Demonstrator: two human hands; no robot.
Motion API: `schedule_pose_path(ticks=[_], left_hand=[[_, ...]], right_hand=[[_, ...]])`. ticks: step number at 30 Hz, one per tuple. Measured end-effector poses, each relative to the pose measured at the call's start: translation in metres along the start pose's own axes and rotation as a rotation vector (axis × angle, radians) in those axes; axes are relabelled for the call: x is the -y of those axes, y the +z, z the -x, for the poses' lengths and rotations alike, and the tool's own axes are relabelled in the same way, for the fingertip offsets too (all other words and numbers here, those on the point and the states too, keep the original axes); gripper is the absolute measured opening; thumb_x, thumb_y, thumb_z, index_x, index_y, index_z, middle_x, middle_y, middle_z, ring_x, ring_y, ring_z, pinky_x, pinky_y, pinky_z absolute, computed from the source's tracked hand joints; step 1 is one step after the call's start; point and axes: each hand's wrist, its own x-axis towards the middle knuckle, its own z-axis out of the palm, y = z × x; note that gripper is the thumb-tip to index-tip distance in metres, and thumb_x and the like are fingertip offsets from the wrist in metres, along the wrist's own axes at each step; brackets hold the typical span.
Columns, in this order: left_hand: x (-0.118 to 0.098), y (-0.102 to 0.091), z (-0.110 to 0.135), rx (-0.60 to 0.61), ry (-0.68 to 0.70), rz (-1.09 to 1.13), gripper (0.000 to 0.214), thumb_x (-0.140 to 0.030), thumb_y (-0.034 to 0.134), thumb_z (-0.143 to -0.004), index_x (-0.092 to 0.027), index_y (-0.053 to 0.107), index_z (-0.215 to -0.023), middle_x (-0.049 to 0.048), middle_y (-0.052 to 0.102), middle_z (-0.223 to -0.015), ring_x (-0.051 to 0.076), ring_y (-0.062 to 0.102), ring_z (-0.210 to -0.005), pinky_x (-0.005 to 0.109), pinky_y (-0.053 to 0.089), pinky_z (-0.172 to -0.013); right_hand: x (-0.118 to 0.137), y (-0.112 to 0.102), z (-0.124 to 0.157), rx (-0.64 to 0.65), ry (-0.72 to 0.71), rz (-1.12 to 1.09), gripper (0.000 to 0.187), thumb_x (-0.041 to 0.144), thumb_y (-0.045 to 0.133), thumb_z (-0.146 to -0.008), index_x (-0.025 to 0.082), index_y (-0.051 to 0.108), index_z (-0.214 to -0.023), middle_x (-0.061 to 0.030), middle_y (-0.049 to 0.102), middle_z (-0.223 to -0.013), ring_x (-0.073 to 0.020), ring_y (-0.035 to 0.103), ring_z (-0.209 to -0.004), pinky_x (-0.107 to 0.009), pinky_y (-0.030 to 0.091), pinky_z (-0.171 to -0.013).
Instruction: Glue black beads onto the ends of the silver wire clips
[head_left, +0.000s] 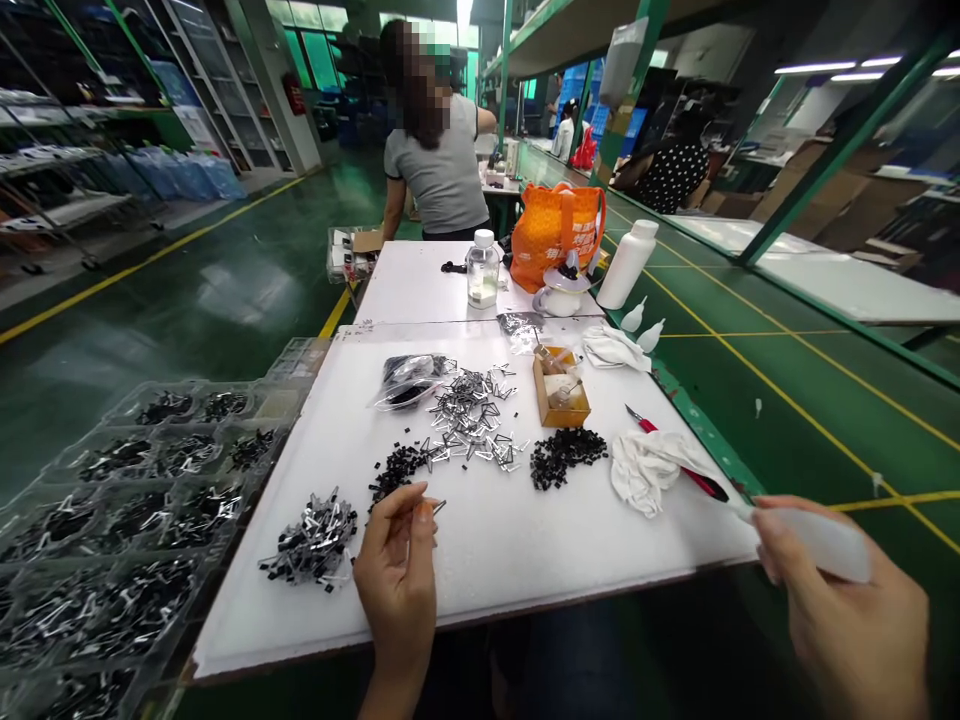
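Item one, your left hand (pixel 397 590): fingers (pixel 394 525) closed in a pinch on a small metal clip (pixel 439 507) (too small to make out its exact shape), held just above the bench. Item two, your right hand (pixel 847 630): fingers (pixel 776 540) wrapped around a white plastic squeeze bottle (pixel 821 542), its thin nozzle (pixel 739 510) pointing left toward a crumpled white cloth (pixel 641 472). A red-handled craft knife (pixel 679 465) lies partly under the cloth.

Near the left hand, on the white bench (pixel 525 555): a heap of assembled black-and-silver pieces (pixel 315 540), a scatter of small black parts (pixel 397 470) and a loose pile of bent metal clips (pixel 472 420). To the right of these, a second mound of black parts (pixel 566 457). Farther up: a clear bag of black items (pixel 409 382) and a small cardboard box (pixel 561 392).

Left of the bench: clear compartmented plastic trays (pixel 142 500), loaded with similar pieces.

Farther on: a glass bottle (pixel 482 270), an orange bag (pixel 555 235), a tall white bottle (pixel 628 265) and, beyond the bench's far end, a co-worker in a grey T-shirt (pixel 442 170), back turned.
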Motion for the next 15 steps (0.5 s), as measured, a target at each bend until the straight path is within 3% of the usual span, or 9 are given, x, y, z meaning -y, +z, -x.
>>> schedule_pose_path(ticks=[3,7,11,15], left_hand=[[-0.007,-0.001,0.005,0.043,-0.041,0.008,0.020,-0.032,0.080,-0.089,-0.020,0.078,-0.106,0.0051,0.080,-0.090,0.020,0.077,-0.073,0.028,0.065,-0.060],[-0.017,-0.010,0.016,0.087,-0.223,0.061,0.032,-0.037,0.086,-0.085,-0.022,0.080,-0.112,0.0070,0.084,-0.099,0.023,0.081,-0.084,0.030,0.070,-0.070],[-0.024,-0.018,0.029,0.065,-0.403,0.150,0.043,-0.044,0.092,-0.079,-0.025,0.083,-0.117,0.0064,0.084,-0.103,0.024,0.082,-0.091,0.029,0.070,-0.078],[-0.036,-0.015,0.044,0.032,-0.480,0.171,0.049,-0.048,0.094,-0.075,-0.025,0.084,-0.116,0.0051,0.082,-0.098,0.021,0.081,-0.090,0.025,0.068,-0.080]], right_hand=[[-0.003,0.022,-0.009,-0.043,-0.177,-0.077,0.052,0.066,0.072,-0.088,0.016,0.081,-0.097,-0.0003,0.058,-0.065,-0.0155,0.048,-0.057,-0.031,0.037,-0.056],[-0.008,0.043,-0.018,-0.034,-0.275,-0.044,0.059,0.068,0.062,-0.094,0.014,0.083,-0.098,-0.0013,0.060,-0.061,-0.0180,0.054,-0.061,-0.033,0.039,-0.062],[-0.011,0.046,-0.019,-0.062,-0.302,-0.047,0.056,0.066,0.064,-0.094,0.014,0.083,-0.095,-0.0031,0.063,-0.063,-0.0209,0.058,-0.067,-0.035,0.041,-0.067],[-0.011,0.045,-0.018,-0.084,-0.332,-0.076,0.052,0.064,0.063,-0.095,0.016,0.082,-0.091,-0.0025,0.062,-0.062,-0.0211,0.056,-0.067,-0.035,0.041,-0.066]])
